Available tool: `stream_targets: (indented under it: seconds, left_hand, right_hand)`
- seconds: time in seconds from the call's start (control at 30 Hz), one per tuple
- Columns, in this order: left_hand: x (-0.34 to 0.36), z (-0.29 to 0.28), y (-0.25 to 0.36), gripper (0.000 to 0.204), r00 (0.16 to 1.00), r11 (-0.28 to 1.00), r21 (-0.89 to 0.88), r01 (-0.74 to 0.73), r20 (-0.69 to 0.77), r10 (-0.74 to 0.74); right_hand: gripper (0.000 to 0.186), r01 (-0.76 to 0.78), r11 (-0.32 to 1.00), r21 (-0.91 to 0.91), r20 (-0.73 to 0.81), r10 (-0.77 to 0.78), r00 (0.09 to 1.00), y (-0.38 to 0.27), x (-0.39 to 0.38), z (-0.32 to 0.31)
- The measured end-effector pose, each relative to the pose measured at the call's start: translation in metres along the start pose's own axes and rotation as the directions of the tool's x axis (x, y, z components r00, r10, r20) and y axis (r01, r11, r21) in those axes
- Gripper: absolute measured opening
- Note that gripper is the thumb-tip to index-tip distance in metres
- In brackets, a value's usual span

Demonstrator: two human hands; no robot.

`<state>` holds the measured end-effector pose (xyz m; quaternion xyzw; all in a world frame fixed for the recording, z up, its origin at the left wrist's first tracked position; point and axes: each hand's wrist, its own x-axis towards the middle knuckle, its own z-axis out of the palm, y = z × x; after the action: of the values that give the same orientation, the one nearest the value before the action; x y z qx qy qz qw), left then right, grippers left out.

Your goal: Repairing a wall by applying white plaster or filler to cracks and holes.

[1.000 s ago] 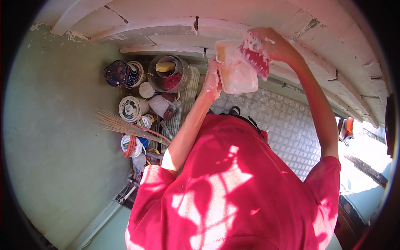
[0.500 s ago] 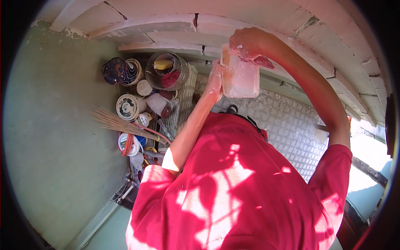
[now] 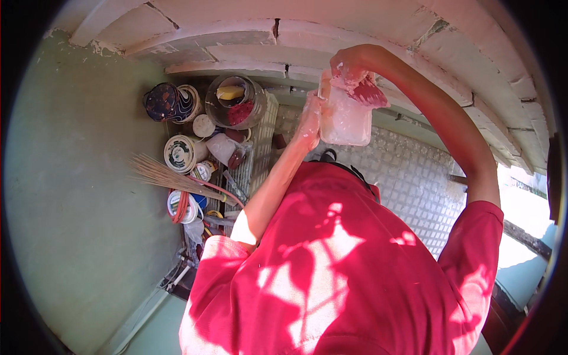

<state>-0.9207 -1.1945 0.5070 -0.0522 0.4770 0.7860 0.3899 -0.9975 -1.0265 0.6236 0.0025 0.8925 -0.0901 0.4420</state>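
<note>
My left hand [image 3: 309, 123], spotted with white paste, grips the left side of a translucent plastic tub [image 3: 349, 125] out in front of me. White, paste-like stuff coats the tub's inside. Over the tub's far end, my right hand [image 3: 350, 61] is closed on a flat red piece [image 3: 369, 94] smeared with white; I cannot tell whether it is a cloth or a stiff scraper. White smears also cover the right fingers. The red piece hangs over the tub's upper right rim, and its contact with the rim is unclear.
To the left, a slatted bench [image 3: 260, 151] carries a large clear bucket [image 3: 258, 97] with yellow and red pieces, a paint pail [image 3: 183, 152] and a stick broom [image 3: 177, 176]. A green wall [image 3: 89, 177] bounds the left; pale boards [image 3: 355, 32] run along the far side. Below lies tiled floor [image 3: 414, 171].
The tub and my left hand have shifted slightly right and nearer to me. My right hand has moved down a little, and the red piece has turned to show more of its face.
</note>
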Motion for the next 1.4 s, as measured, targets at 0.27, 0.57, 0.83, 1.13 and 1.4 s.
stream_targets:
  seconds: [0.27,0.57,0.83,1.13,1.4]
  left_hand:
    - [0.01,-0.012,-0.013,0.036,0.998,0.995,-0.088,0.054,-0.013,-0.056]
    - [0.015,-0.013,-0.001,0.036,1.0,0.982,-0.187,0.024,-0.013,-0.026]
    - [0.022,-0.002,-0.006,0.038,1.0,0.994,-0.109,-0.009,0.012,0.01]
    - [0.02,-0.013,0.002,0.038,0.998,0.975,-0.221,0.0,0.057,0.013]
    - [0.012,-0.012,0.001,0.036,0.999,0.976,-0.216,-0.038,0.024,0.044]
  right_hand:
    - [0.049,0.279,0.96,-0.035,-0.011,-0.279,0.96,0.045,0.011,0.033]
    - [0.039,0.196,0.875,0.443,-0.087,-0.175,0.981,0.064,-0.021,0.065]
    - [0.045,0.293,0.45,0.844,-0.307,-0.042,0.951,0.058,-0.022,0.098]
    - [0.042,0.459,0.346,0.819,-0.545,0.217,0.81,0.049,-0.01,0.111]
    - [0.029,0.238,0.953,0.186,-0.875,0.051,0.481,0.022,-0.043,0.074]
